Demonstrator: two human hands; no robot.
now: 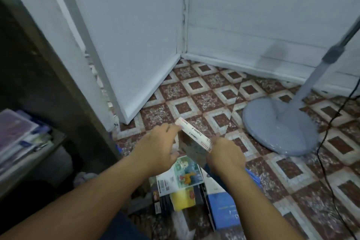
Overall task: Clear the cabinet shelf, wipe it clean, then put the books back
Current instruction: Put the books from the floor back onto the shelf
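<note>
From the head camera, both forearms reach forward and down over the floor. Between them is a white-spined book (194,137) with reddish lettering, held clear of the floor with its spine up and slanting from upper left to lower right. The left hand (155,150) grips its far upper end, fingers curled over the corner and thumb below. The right hand (224,155) grips the lower end, its fingers wrapped out of sight behind the cover. Directly beneath the hands, a loose pile lies on the brown-and-white diamond-patterned tile floor (210,95): an illustrated green-and-white paperback (180,176) on top, a yellow book (183,198) and a dark book (158,200) under it, and a blue book (224,208) to the right. At the left stands the dark wooden cabinet (44,76), with a blurred stack of papers and books (17,134) on its shelf. Its white cabinet door (132,45) hangs open beside it. To the right, the round grey-blue base of a standing fan (280,128) rests on the tiles, with a black cord (331,142) trailing just past it.
</note>
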